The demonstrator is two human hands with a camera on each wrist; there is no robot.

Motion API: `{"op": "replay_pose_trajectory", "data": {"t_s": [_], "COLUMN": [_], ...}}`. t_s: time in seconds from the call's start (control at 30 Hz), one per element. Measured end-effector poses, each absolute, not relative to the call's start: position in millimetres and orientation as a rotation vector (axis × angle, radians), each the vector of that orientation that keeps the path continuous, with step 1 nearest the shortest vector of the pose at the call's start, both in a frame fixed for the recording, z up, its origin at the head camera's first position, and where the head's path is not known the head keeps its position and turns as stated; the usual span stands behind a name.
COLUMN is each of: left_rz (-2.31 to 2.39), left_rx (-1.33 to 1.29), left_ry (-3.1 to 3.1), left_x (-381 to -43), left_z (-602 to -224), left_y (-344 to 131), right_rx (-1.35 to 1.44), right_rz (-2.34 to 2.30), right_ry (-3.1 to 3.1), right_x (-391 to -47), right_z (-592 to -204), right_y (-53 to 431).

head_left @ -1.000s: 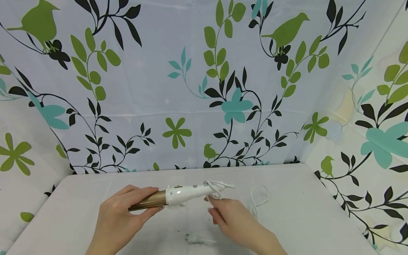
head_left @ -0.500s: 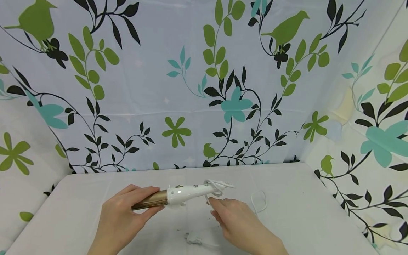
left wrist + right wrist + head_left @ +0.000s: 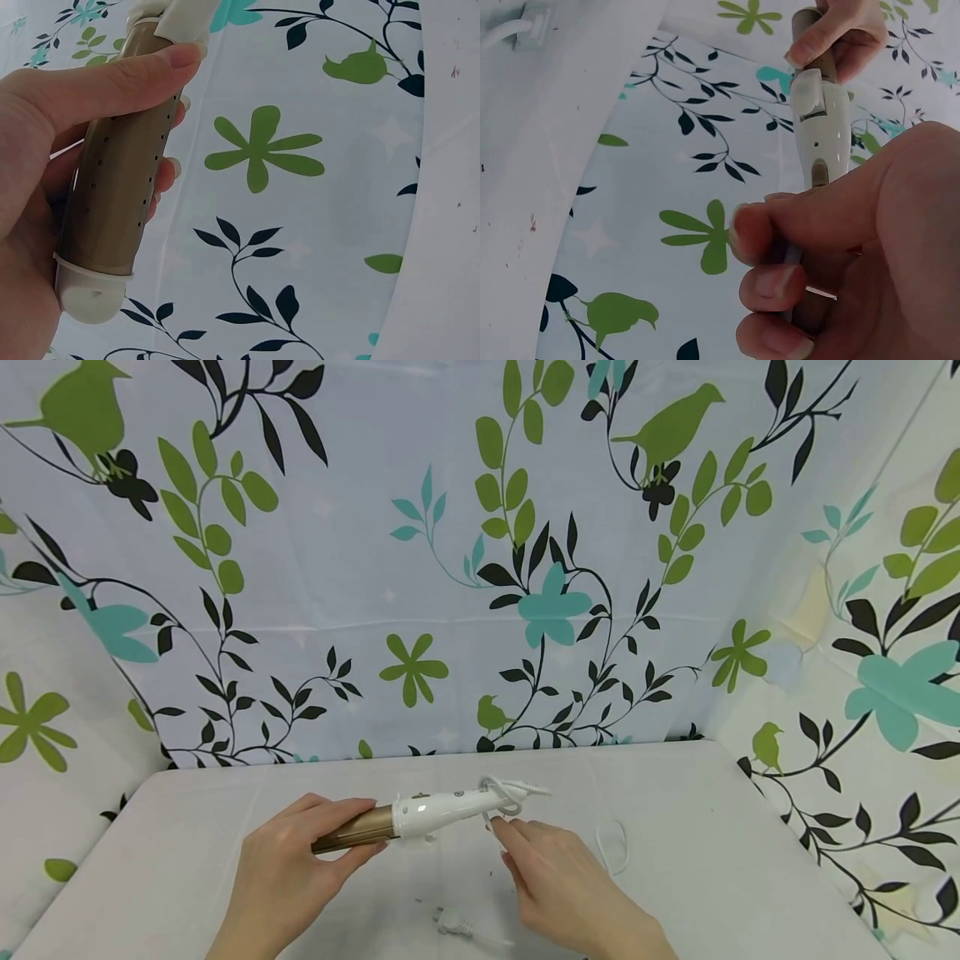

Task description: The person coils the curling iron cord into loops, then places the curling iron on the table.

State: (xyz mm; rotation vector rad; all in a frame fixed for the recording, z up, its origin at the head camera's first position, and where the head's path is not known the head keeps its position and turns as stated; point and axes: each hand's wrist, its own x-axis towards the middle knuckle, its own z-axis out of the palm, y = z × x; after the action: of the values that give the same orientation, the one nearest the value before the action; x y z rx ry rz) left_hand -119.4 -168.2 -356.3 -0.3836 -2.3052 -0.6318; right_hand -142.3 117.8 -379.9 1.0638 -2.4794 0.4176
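A curling iron (image 3: 438, 812) with a gold barrel and white handle is held level above the table. My left hand (image 3: 281, 860) grips it by the barrel, thumb on one side and fingers on the other. In the left wrist view, small holes run along the barrel (image 3: 112, 180), which ends in a white tip. The white cord (image 3: 508, 797) wraps around the handle's far end. Just below that end, my right hand (image 3: 566, 885) pinches a strand of the cord, its other fingers curled.
A white plug (image 3: 453, 923) lies on the white table (image 3: 225, 797) near its front. A loose loop of cord (image 3: 624, 852) shows beyond the right hand. Cloth (image 3: 345, 568) printed with birds and leaves rises behind and at the sides.
The loose cord loop at the right has shifted down and changed shape. My right hand has risen very slightly with the cord strand; the left hand and curling iron moved a touch right.
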Motion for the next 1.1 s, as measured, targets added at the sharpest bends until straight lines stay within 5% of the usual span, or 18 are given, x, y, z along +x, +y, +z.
{"op": "replay_pose_trajectory", "data": {"t_s": [1.1], "left_rz": [-0.596], "left_rx": [-0.415], "left_ry": [-2.349], "left_x": [-121], "left_z": [-362], "left_y": [-166], "right_rx": [1.04], "right_rz": [0.256], "right_ry": [-2.105], "right_x": [-144], "right_z": [-366], "right_y": [125]}}
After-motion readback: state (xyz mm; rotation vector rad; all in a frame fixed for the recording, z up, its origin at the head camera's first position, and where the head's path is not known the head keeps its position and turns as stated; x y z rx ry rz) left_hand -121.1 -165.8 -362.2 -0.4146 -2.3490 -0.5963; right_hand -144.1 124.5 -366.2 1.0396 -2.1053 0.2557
